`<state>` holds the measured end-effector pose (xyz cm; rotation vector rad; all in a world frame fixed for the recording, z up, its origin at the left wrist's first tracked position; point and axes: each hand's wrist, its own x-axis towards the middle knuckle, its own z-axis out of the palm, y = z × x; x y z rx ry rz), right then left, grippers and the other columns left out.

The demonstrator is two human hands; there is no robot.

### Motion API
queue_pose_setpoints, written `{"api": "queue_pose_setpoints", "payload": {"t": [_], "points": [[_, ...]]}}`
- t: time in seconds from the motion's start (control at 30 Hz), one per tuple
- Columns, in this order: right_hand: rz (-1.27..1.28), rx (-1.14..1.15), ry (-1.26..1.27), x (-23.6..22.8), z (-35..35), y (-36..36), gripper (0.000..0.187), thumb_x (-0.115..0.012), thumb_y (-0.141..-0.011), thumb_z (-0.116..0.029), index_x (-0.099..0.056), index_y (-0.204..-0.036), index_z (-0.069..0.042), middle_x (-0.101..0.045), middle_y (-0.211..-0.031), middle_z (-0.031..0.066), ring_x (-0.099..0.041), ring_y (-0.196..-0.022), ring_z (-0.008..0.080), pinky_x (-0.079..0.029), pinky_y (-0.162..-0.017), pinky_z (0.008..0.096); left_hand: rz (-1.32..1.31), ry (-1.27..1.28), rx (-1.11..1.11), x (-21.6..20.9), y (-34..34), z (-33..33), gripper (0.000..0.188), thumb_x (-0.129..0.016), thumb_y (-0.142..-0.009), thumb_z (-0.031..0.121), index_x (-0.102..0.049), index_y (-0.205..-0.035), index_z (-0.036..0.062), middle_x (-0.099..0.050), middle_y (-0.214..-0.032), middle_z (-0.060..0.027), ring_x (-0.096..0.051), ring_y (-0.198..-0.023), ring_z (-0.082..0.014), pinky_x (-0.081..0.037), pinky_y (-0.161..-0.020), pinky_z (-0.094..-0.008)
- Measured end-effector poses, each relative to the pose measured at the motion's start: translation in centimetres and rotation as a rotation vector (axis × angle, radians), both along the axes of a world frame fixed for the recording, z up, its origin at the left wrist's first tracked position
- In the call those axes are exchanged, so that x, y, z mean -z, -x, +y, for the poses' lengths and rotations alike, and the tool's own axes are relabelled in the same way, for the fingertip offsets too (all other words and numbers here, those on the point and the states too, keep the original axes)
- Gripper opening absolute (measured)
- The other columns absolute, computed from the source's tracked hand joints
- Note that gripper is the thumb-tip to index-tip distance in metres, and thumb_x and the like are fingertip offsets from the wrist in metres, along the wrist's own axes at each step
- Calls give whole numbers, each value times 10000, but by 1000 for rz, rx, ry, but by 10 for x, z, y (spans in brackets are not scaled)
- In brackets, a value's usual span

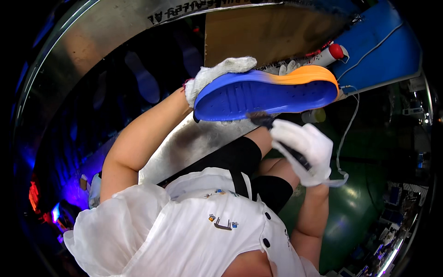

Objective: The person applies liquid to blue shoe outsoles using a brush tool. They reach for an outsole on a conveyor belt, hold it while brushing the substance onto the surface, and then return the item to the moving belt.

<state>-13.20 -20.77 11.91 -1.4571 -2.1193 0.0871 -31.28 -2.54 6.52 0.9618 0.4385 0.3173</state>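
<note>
A shoe sole (230, 96), blue with an orange heel end, lies across the middle, its hollow inner side facing me. My left hand (214, 78), in a white knit glove, grips its left end and far edge. A brush (264, 119) with dark bristles and a black handle is in my right hand (304, 147), also white-gloved, closed around the handle. The bristle tips meet the near edge of the sole in view; whether they press on it I cannot tell. Part of my left hand is hidden behind the sole.
A brown board (267, 34) and a blue surface (383, 55) lie beyond the sole. A white bottle with a red cap (336, 51) rests there, near a white cable (353, 120). Several soles (142, 76) lie in the dark at left, inside a curved metal rim (83, 41).
</note>
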Motion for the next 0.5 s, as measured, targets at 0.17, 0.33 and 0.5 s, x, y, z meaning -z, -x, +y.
{"api": "queue_pose_setpoints", "payload": {"t": [0.17, 0.33, 0.5], "points": [[297, 119, -154, 15, 4, 9, 325, -812, -637, -12, -712, -942, -56, -708, -902, 66, -618, -697, 210, -489, -659, 308, -347, 481, 180, 31, -4, -15, 766, -467, -896, 649, -442, -1385, 60, -610, -1101, -275, -676, -832, -386, -598, -620, -480], [296, -22, -233, 27, -11, 42, 307, -799, -681, -28, -709, -974, -43, -707, -924, 62, -612, -706, 228, -487, -654, 318, -482, 572, 60, 41, 3, -47, 777, -479, -887, 644, -372, -1436, 104, -596, -1112, -285, -645, -859, -484, -565, -603, -580], [1041, 22, -267, 20, -46, 30, 329, -748, -797, -177, -589, -1039, -20, -633, -872, 125, -549, -713, 162, -440, -604, 257, -693, 519, 177, -2, 32, -54, 703, -493, -919, 565, -381, -1436, 103, -593, -1186, -243, -644, -984, -401, -551, -776, -572]]}}
